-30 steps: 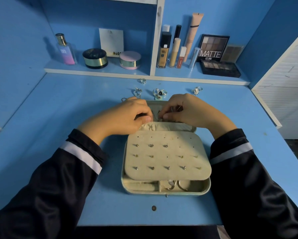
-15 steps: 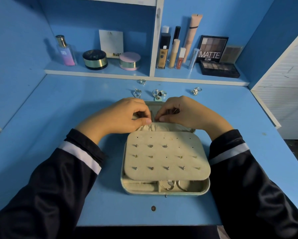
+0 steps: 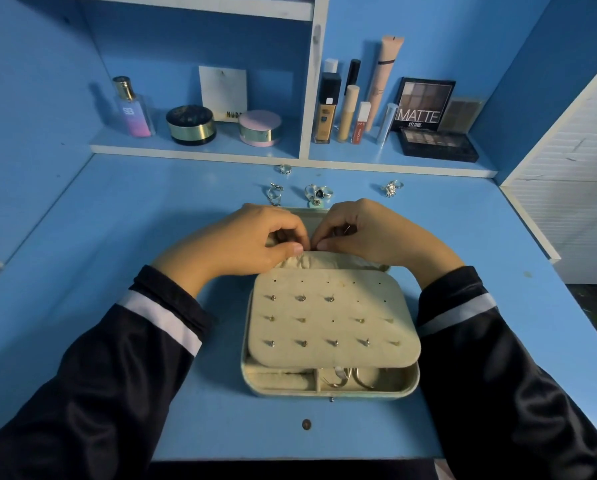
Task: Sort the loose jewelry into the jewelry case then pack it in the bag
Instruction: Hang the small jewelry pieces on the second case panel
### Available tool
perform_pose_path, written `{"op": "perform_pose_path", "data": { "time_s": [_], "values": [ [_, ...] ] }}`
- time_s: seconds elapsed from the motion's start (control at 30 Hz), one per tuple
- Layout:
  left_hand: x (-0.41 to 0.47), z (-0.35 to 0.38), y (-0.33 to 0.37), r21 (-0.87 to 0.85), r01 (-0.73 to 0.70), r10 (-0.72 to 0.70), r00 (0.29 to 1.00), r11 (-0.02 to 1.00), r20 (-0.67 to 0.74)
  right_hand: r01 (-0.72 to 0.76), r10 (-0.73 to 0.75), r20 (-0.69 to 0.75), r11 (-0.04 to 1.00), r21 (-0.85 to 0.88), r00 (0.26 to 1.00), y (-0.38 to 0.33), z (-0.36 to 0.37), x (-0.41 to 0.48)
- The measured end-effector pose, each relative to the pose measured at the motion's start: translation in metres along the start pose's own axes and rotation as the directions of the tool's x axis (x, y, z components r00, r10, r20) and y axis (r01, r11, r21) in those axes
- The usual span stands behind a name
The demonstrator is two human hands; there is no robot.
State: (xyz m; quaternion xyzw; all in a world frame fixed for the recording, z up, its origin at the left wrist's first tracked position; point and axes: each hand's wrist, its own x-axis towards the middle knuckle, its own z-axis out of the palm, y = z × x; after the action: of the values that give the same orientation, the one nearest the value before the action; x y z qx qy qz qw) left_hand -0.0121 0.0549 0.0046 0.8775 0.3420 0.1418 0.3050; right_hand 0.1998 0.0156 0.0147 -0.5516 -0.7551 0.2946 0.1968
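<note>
Jewelry case (image 3: 330, 389) laid open on the desk (image 3: 82, 237), left hand (image 3: 248, 240) and right hand (image 3: 369, 233) pinched shut at its far edge, pinched item hidden, stud panel (image 3: 331, 317) nearer, 4 loose rings (image 3: 319, 192) beyond.

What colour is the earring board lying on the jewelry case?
The earring board is a pale cream beige, dotted with small studs; it shows in the head view, the only one.

A blue desk (image 3: 82, 237) stands in a blue-walled alcove under dim, cool light. Beyond the hands' grip runs a low shelf (image 3: 193, 147) split by a white divider (image 3: 311, 98). To its right stands a white slatted panel (image 3: 581, 188).
</note>
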Motion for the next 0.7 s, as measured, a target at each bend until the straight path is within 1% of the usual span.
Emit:
{"op": "perform_pose_path", "data": {
  "time_s": [0.23,0.37,0.43,0.5,0.57,0.63,0.7],
  "values": [
    [-0.002,-0.003,0.0,-0.061,0.039,-0.041,0.999,0.997,-0.029,0.017,-0.017,-0.035,1.0,0.01,0.999,0.002,-0.001,0.001],
    [-0.003,-0.004,0.001,-0.089,0.029,-0.032,0.999,0.996,-0.031,0.016,-0.016,-0.008,1.0,0.004,1.0,0.002,0.0,0.001],
    [-0.003,-0.006,0.0,-0.116,0.015,-0.022,0.998,0.993,-0.055,0.029,-0.029,-0.015,0.999,0.014,0.999,0.001,-0.002,0.001],
    [-0.002,-0.007,-0.001,-0.131,-0.013,-0.002,0.994,0.991,-0.109,0.037,-0.035,-0.049,0.998,0.042,0.998,0.001,-0.003,0.003],
    [0.001,-0.009,-0.005,-0.143,-0.048,0.018,0.978,0.989,-0.206,0.033,-0.026,-0.1,0.997,0.067,0.995,0.002,-0.004,0.009],
    [0.008,-0.011,-0.013,-0.126,-0.077,0.033,0.947,0.989,-0.32,0.037,-0.027,-0.143,0.997,0.069,0.989,0.003,-0.005,0.017],
    [0.017,-0.013,-0.025,-0.082,-0.066,0.028,0.918,0.994,-0.396,0.043,-0.029,-0.173,0.996,0.082,0.985,0.002,-0.007,0.027]
  ]
}}
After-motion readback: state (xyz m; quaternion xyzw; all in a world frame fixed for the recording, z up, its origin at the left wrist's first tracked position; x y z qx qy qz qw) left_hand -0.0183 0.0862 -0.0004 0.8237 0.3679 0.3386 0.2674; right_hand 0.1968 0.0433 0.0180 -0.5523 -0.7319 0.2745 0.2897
